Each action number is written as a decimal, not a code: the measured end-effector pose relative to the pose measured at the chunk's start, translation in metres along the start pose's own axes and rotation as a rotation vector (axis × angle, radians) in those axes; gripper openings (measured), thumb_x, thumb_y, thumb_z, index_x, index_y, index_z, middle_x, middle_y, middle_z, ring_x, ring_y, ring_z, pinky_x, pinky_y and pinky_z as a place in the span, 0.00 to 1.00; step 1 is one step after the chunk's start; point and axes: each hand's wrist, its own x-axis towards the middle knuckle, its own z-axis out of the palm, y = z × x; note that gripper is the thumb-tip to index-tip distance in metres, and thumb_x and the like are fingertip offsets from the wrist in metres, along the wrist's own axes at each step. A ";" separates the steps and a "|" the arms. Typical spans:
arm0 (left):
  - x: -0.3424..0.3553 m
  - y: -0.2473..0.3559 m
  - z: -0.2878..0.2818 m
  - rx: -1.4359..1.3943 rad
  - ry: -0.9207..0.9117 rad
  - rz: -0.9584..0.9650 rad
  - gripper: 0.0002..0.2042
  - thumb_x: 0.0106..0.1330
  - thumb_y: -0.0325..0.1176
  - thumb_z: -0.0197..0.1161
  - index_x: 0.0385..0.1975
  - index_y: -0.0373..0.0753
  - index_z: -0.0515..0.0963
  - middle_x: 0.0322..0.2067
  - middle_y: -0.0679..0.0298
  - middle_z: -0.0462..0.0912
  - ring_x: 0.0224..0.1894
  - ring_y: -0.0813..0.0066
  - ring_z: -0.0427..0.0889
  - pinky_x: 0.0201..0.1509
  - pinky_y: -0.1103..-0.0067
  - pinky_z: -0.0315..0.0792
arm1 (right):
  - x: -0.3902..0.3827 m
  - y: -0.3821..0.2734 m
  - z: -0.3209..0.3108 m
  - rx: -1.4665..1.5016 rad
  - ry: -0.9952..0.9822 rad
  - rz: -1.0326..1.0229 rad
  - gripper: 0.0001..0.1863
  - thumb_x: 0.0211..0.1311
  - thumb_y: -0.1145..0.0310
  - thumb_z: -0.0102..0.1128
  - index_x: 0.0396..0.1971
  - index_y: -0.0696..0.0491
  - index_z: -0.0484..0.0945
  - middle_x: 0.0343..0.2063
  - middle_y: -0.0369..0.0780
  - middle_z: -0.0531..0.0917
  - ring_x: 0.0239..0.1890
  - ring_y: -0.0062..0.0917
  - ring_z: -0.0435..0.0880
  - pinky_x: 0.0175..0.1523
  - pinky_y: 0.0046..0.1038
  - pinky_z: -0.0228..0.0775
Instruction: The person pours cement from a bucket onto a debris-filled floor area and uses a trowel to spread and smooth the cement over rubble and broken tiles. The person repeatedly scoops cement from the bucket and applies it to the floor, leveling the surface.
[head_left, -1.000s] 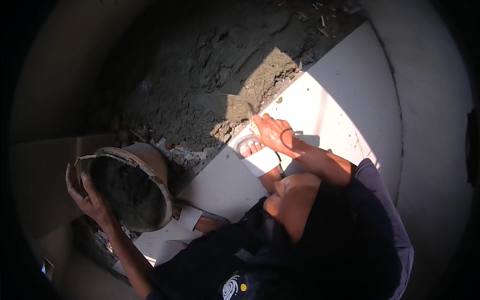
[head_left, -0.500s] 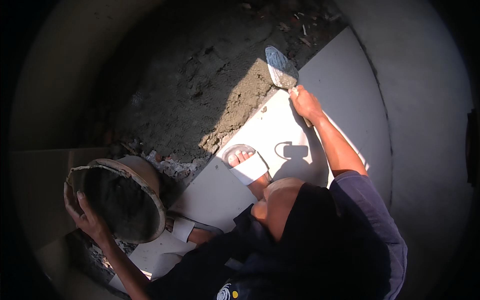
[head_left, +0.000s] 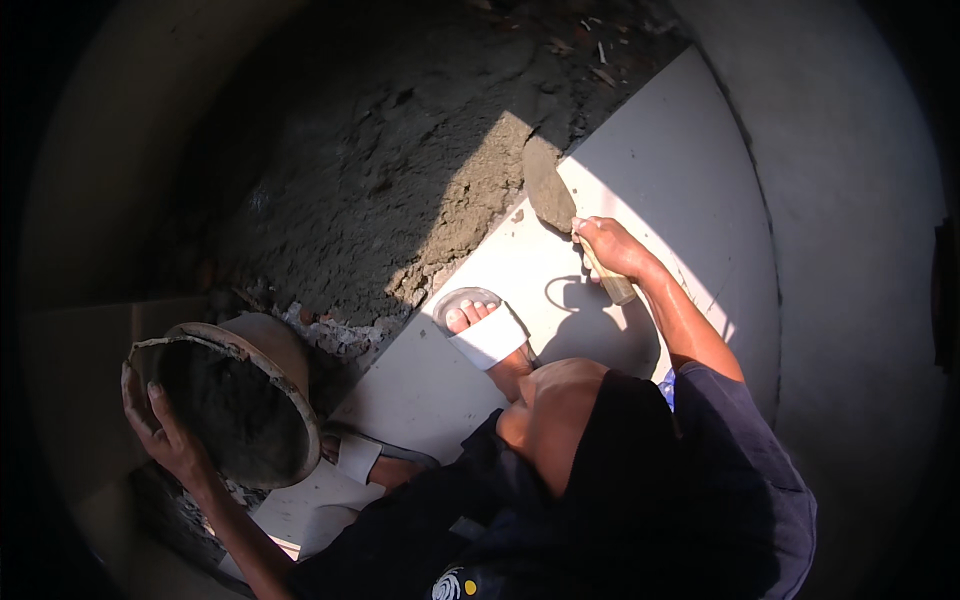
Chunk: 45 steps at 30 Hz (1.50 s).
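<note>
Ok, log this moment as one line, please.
left hand: grips tilted mortar pan rim | right hand: holds trowel, blade at mortar bed edge | stance: crouched on tile

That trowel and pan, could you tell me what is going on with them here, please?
A person squats on pale floor tiles beside a bed of grey mortar. The right hand grips the wooden handle of a trowel, whose blade rests at the mortar's edge where it meets the tile. The left hand holds the rim of a round pan, tilted on its side, dark with mortar inside. Both feet wear white-strapped sandals.
</note>
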 end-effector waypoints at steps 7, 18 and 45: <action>0.002 -0.003 0.003 -0.085 -0.011 -0.074 0.21 0.74 0.36 0.52 0.62 0.31 0.67 0.63 0.52 0.68 0.65 0.63 0.68 0.69 0.70 0.60 | 0.041 -0.051 -0.041 0.188 0.261 -0.119 0.21 0.70 0.53 0.50 0.41 0.60 0.72 0.21 0.37 0.75 0.17 0.20 0.76 0.19 0.25 0.70; -0.020 -0.076 -0.029 0.141 0.069 -0.317 0.28 0.72 0.44 0.55 0.63 0.28 0.63 0.62 0.46 0.68 0.65 0.56 0.66 0.68 0.69 0.59 | 0.076 -0.103 0.144 -0.408 -0.127 -0.508 0.28 0.71 0.50 0.43 0.44 0.65 0.74 0.40 0.60 0.81 0.46 0.51 0.81 0.52 0.45 0.70; -0.062 -0.160 -0.045 0.037 -0.095 -0.724 0.35 0.71 0.60 0.45 0.58 0.28 0.72 0.55 0.44 0.76 0.60 0.57 0.73 0.64 0.72 0.61 | 0.038 -0.108 0.156 -0.911 -0.338 -0.574 0.25 0.69 0.50 0.49 0.37 0.62 0.75 0.32 0.59 0.82 0.41 0.54 0.81 0.49 0.47 0.70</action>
